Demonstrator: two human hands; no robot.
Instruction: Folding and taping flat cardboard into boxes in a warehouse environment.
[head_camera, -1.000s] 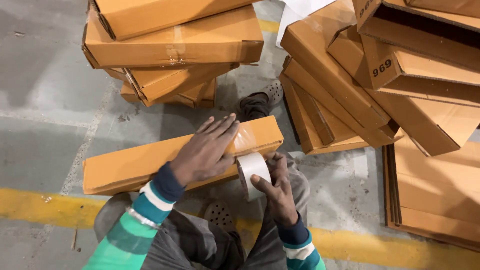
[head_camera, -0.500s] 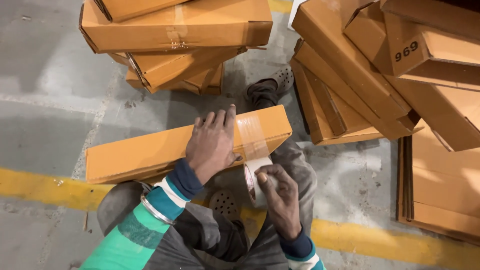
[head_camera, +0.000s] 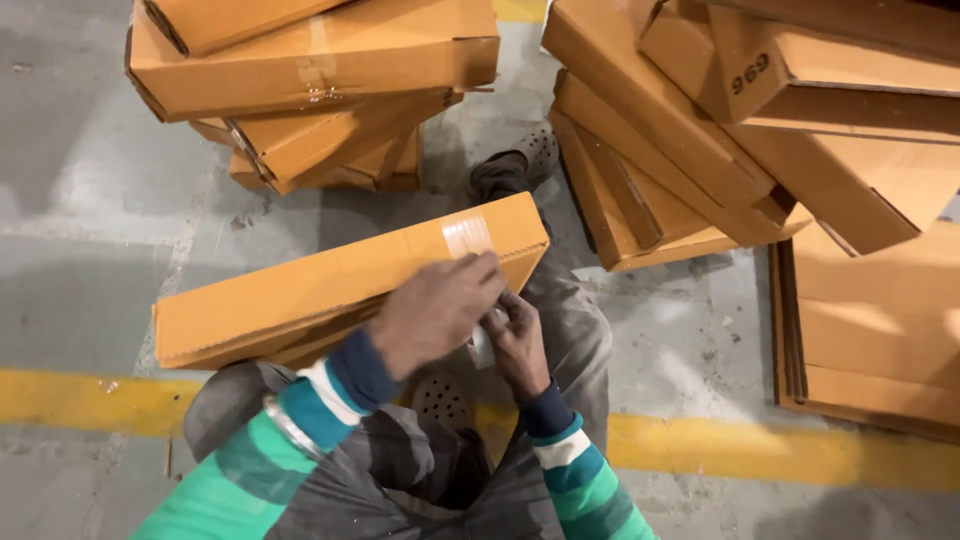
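Observation:
A long flat cardboard box lies across my lap, with a strip of clear tape stuck over its right end. My left hand presses on the box's near edge just below that tape. Right under it, my right hand grips a roll of clear tape, which is mostly hidden by both hands. The two hands touch at the box's front edge.
A pile of closed cardboard boxes stands ahead on the left, another pile leans at the right, and flat cardboard sheets lie far right. A yellow line crosses the concrete floor. My shoe sticks out beyond the box.
The left hand slid from the box's top down to its near edge. The tape roll moved down under the edge, leaving a tape strip over the box's end.

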